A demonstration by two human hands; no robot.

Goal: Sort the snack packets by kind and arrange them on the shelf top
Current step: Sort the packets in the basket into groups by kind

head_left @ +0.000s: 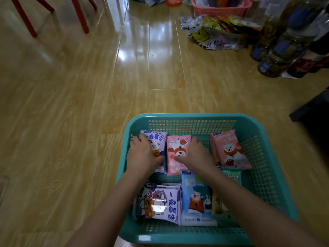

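A teal plastic basket (267, 175) sits on the wooden floor and holds several packets. My left hand (142, 154) lies on a white packet with blue print (158, 139) at the far left. My right hand (197, 154) rests on the right edge of a pink packet (176, 154) in the middle. Another pink packet (229, 150) lies at the far right. Nearer me are a white packet (160, 204), a light blue packet (195, 198) and a partly hidden yellow-green one (219, 207). Whether either hand grips its packet I cannot tell.
A pink basket (220, 9) stands at the far right with a clear bag of snacks (211, 32) in front of it. Several bottles (277, 56) stand on the right. Red chair legs (80, 16) are at the far left. A dark object (311, 111) sits right of the basket.
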